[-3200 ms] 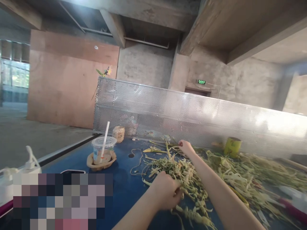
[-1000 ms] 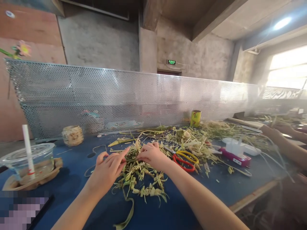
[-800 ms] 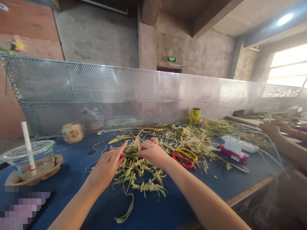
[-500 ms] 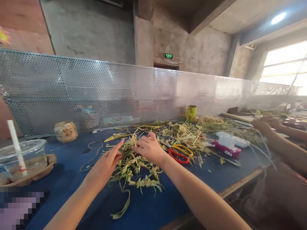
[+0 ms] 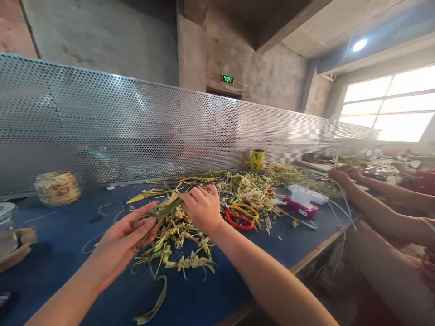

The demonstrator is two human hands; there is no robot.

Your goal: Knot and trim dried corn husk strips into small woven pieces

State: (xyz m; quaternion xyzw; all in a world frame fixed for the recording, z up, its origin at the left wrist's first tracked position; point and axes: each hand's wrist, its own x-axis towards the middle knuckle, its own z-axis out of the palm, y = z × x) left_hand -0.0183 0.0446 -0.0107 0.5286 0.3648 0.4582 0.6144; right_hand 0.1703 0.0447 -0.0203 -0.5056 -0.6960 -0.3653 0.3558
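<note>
A long green dried-leaf strip (image 5: 169,208) stretches between my two hands above the pile. My left hand (image 5: 124,235) holds its near end, thumb on top and fingers beneath. Its far end is pinched in the fingers of my right hand (image 5: 203,207). Below lies a heap of knotted, braided leaf pieces (image 5: 192,262), partly hidden by my hands. A single curled leaf strip (image 5: 159,296) trails toward the front of the table. Just right of my right hand rest scissors (image 5: 242,217) with one red and one yellow handle.
Loose dried leaves (image 5: 246,185) spread behind the scissors, near a yellow-green can (image 5: 257,160). A magenta power strip (image 5: 301,207) with cords lies to the right. A co-worker's arms (image 5: 370,194) reach in there. A wrapped round bundle (image 5: 57,188) stands left, before a perforated metal screen (image 5: 152,131).
My hands have lifted a green leaf strip from the pile and now hold it stretched between them. My left hand has moved left and nearer. The whole view has turned right.
</note>
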